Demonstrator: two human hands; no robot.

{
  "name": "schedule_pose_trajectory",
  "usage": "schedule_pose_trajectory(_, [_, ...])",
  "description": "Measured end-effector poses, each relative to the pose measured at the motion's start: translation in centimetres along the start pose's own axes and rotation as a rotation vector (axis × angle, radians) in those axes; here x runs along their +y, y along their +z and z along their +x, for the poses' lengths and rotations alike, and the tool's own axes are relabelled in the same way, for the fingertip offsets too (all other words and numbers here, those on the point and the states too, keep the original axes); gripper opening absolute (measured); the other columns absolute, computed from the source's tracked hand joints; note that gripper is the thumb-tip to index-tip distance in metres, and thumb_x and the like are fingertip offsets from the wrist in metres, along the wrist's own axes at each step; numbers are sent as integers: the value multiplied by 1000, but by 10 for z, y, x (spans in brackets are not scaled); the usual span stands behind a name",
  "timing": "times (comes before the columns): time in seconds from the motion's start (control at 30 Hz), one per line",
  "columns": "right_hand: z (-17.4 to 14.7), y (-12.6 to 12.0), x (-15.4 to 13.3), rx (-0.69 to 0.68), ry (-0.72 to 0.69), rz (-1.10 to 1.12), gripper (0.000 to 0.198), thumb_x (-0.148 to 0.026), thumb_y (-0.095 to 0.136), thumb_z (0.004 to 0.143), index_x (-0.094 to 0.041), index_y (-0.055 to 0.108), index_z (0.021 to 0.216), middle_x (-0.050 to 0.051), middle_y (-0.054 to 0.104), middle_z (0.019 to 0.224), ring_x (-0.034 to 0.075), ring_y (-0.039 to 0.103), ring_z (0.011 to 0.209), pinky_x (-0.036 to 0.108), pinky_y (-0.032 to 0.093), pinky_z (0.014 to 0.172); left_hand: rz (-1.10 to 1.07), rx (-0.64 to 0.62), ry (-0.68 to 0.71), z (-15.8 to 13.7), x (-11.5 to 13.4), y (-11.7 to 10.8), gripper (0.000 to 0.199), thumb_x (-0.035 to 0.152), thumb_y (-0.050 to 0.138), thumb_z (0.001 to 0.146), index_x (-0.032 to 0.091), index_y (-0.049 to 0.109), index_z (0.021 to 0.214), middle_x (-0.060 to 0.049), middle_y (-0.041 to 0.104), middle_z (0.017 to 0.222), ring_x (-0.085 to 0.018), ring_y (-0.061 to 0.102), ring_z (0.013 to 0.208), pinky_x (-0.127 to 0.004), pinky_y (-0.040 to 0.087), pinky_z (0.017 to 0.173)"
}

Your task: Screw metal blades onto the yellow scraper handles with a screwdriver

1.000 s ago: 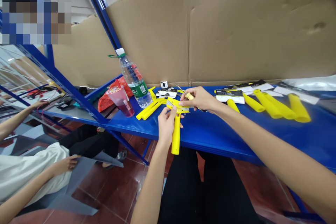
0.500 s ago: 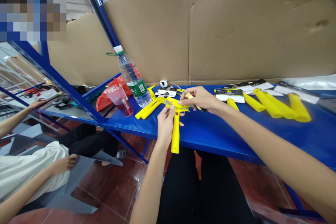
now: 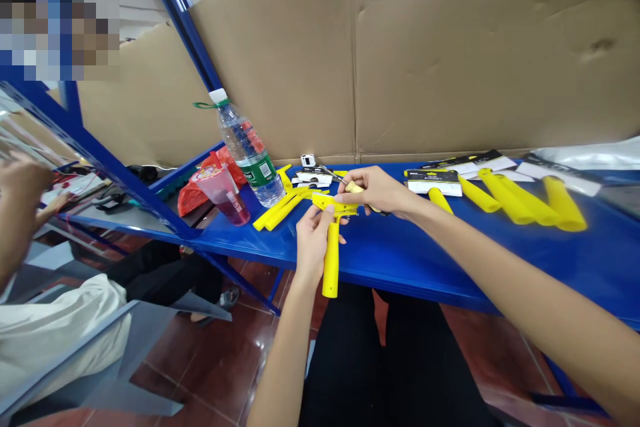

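My left hand (image 3: pixel 311 240) is closed around the head of a yellow T-shaped scraper (image 3: pixel 331 270), whose handle points down toward me past the table's front edge. In my right hand (image 3: pixel 383 190) is a screwdriver with a pale yellow handle (image 3: pixel 354 187); its thin shaft points up and left, away from the scraper. The right fingertips also touch the top of the scraper head. Small dark holes show in the head, partly covered by my fingers.
On the blue table (image 3: pixel 390 253) are a water bottle (image 3: pixel 257 170), a red-drink cup (image 3: pixel 225 197), yellow handles (image 3: pixel 283 208) and black-and-white packages (image 3: pixel 434 184). More yellow handles (image 3: pixel 515 200) lie at right. Cardboard (image 3: pixel 425 53) stands behind. A co-worker's arm (image 3: pixel 20 207) is at left.
My hands stay at the scraper, its head turned slightly and the right fingers nearer its middle. The co-worker's hand has risen from the lap. The whole view has shifted a little.
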State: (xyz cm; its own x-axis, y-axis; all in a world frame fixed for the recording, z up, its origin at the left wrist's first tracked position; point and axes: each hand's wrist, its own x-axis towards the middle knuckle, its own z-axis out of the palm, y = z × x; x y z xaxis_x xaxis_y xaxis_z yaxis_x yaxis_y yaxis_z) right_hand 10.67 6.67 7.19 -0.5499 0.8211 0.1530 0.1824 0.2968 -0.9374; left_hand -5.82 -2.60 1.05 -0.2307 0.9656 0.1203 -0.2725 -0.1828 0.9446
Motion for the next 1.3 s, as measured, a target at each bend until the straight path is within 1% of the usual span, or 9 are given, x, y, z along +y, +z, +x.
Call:
schedule_pose_trajectory(0.07, [0,-2,-1,-2,-7,-7,36,-43,96,73,-21,72,88,-3,65,71,11,55,57,24,47,42,5,-8,-2,0,0,-1,57,54,93,83,15,76,120,-9,80,94,-24,81,82,-22,58,49])
schedule_pose_trajectory(0.13, [0,-5,-2,-13,-4,-6,36,-40,97,70,-21,72,88,-1,70,77,11,57,58,24,48,42,8,-16,-4,0,0,-1,58,54,94,82,14,77,122,-9,81,93,-24,80,81,-23,58,50])
schedule_pose_trajectory(0.3, [-1,-10,-4,-21,12,28,43,-40,102,63,-22,72,88,3,78,90,12,62,62,25,50,42,3,-36,3,1,0,-1,62,54,95,82,14,78,126,-13,83,104,-25,82,88,-22,60,51])
schedule_pose_trajectory(0.5, [0,-14,-2,-66,-24,-54,38,-40,99,69,-22,73,89,0,74,80,11,61,59,23,50,42,25,-51,-2,0,0,1,60,53,96,81,14,80,124,-15,83,108,-26,82,92,-22,60,51])
schedule_pose_trajectory(0.7, [-7,-17,-5,-51,-70,-81,38,-42,96,71,-22,71,91,2,79,89,13,66,64,24,51,43,1,-67,-12,0,2,5,50,50,94,84,13,81,116,-12,82,98,-24,80,85,-22,59,52])
schedule_pose_trajectory(0.8, [-12,-26,-8,-45,-91,-62,38,-44,96,73,-22,70,91,3,81,94,13,66,66,23,51,43,-34,-93,-44,2,4,11,49,48,94,83,13,81,115,-11,80,95,-23,80,83,-23,58,50])
schedule_pose_trajectory(0.97, [-21,-47,-16,4,-61,-34,41,-44,96,74,-21,67,92,3,82,98,8,58,55,23,48,42,-88,-161,-74,2,9,31,49,44,93,86,13,80,122,-14,82,105,-24,81,86,-23,59,53])
schedule_pose_trajectory(1.13, [-30,-68,-16,-10,-13,-35,44,-45,100,68,-21,69,89,-1,77,85,7,54,53,23,46,43,-110,-188,-106,-1,7,50,49,43,92,87,14,81,124,-14,81,110,-23,79,86,-24,61,54])
schedule_pose_trajectory(1.3, [-36,-81,-17,-27,-1,-62,42,-47,99,70,-22,70,89,-4,72,76,8,52,53,21,45,44,-121,-209,-121,-2,4,61,50,43,93,86,13,81,124,-15,81,113,-24,80,86,-25,62,54])
